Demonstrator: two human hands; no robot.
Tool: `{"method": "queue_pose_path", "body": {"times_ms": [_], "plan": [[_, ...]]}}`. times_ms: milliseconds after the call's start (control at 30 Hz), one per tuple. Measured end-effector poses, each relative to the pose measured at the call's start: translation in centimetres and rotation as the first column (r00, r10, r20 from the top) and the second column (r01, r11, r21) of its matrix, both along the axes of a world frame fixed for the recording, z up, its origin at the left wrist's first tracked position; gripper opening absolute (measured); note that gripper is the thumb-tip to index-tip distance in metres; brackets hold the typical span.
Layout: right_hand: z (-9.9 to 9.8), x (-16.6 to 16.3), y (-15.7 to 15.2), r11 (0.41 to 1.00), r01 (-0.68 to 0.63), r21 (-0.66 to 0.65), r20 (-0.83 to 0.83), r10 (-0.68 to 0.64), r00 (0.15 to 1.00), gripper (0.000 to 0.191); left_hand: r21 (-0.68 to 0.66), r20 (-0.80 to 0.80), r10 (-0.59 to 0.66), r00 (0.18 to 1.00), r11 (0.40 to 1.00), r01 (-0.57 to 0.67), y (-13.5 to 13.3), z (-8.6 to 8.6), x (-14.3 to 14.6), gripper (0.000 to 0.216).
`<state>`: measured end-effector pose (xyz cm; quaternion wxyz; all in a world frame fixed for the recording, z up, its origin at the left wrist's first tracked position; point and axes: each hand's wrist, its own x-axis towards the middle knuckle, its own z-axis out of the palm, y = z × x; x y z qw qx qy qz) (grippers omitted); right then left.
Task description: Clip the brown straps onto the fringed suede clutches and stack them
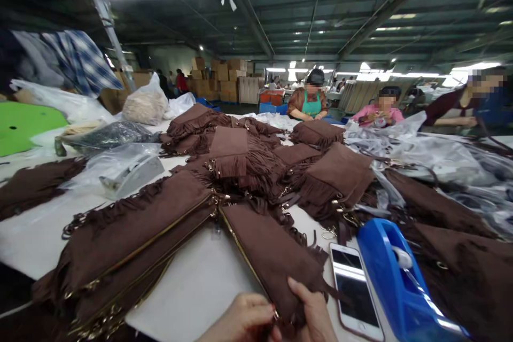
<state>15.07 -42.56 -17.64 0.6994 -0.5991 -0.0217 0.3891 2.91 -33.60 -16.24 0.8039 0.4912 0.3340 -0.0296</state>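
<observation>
My left hand (244, 320) and my right hand (315, 312) meet at the near end of a brown suede fringed bag (272, 256) lying on the white table (200, 283). Both hands pinch the bag's near edge by its gold zipper. The bag stretches away from me toward a heap of similar brown fringed bags (256, 160). Another stack of these bags (128, 246) lies to the left of my hands.
A smartphone (355, 291) and a blue tape dispenser (396, 278) sit right of my hands. Clear plastic bags (425, 155) pile up at the right. A green board (24, 123) lies far left. Several other people work across the table.
</observation>
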Motion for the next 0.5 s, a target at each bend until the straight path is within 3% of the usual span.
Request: {"method": "queue_pose_path", "body": {"times_ms": [33, 67, 100, 133, 167, 200, 233, 267, 300, 333, 367, 433, 500], "plan": [[0.6, 0.1, -0.2, 0.997, 0.043, 0.061, -0.133, -0.035, 0.991, 0.058, 0.139, -0.051, 0.0, 0.999, 0.99, 0.007, 0.5, 0.2, -0.6, 0.045], [1.3, 0.3, -0.5, 0.991, 0.087, 0.098, -0.222, -0.063, 0.973, 0.062, 0.366, -0.085, 0.027, 0.996, 0.931, 0.006, 1.4, 0.6, -1.2, 0.037], [1.8, 0.4, -0.7, 0.988, 0.116, 0.106, -0.256, -0.086, 0.963, 0.064, 0.627, -0.086, 0.058, 0.995, 0.779, 0.008, 2.4, 0.9, -1.7, 0.03], [2.3, 0.6, -1.0, 0.985, 0.133, 0.105, -0.268, -0.101, 0.958, 0.063, 0.842, -0.047, 0.072, 0.996, 0.54, 0.001, 3.7, 1.1, -2.1, 0.025], [2.8, 0.8, -1.2, 0.984, 0.144, 0.109, -0.272, -0.109, 0.956, 0.062, 0.959, 0.014, 0.06, 0.998, 0.28, -0.03, 4.9, 1.3, -2.4, 0.026], [3.1, 0.9, -1.4, 0.98, 0.158, 0.117, -0.271, -0.122, 0.955, 0.062, 0.995, 0.072, 0.03, 0.997, 0.066, -0.073, 6.0, 1.4, -2.4, 0.032], [3.4, 1.0, -1.5, 0.976, 0.178, 0.125, -0.269, -0.139, 0.953, 0.063, 0.991, 0.111, -0.001, 0.994, -0.073, -0.111, 7.0, 1.4, -2.2, 0.037], [3.5, 1.1, -1.6, 0.973, 0.192, 0.131, -0.271, -0.151, 0.951, 0.063, 0.981, 0.136, -0.018, 0.991, -0.134, -0.137, 7.8, 1.4, -1.9, 0.039], [3.6, 1.1, -1.6, 0.97, 0.201, 0.137, -0.274, -0.158, 0.949, 0.063, 0.978, 0.166, -0.005, 0.986, -0.127, -0.165, 8.2, 1.4, -1.4, 0.039], [3.7, 1.1, -1.6, 0.967, 0.21, 0.142, -0.279, -0.165, 0.946, 0.063, 0.977, 0.207, 0.05, 0.977, -0.063, -0.204, 8.4, 1.4, -0.9, 0.038], [3.6, 1.0, -1.6, 0.965, 0.22, 0.144, -0.285, -0.172, 0.943, 0.062, 0.965, 0.248, 0.151, 0.957, 0.049, -0.258, 8.2, 1.5, -0.5, 0.039], [3.2, 0.8, -1.8, 0.959, 0.244, 0.143, -0.291, -0.195, 0.937, 0.061, 0.823, 0.266, 0.437, 0.859, 0.361, -0.439, 7.3, 1.8, 0.3, 0.047], [2.5, 0.2, -2.1, 0.964, 0.236, 0.119, -0.271, -0.197, 0.942, 0.057, 0.451, 0.17, 0.61, 0.774, 0.65, -0.611, 6.0, 2.2, 0.9, 0.05]]}}
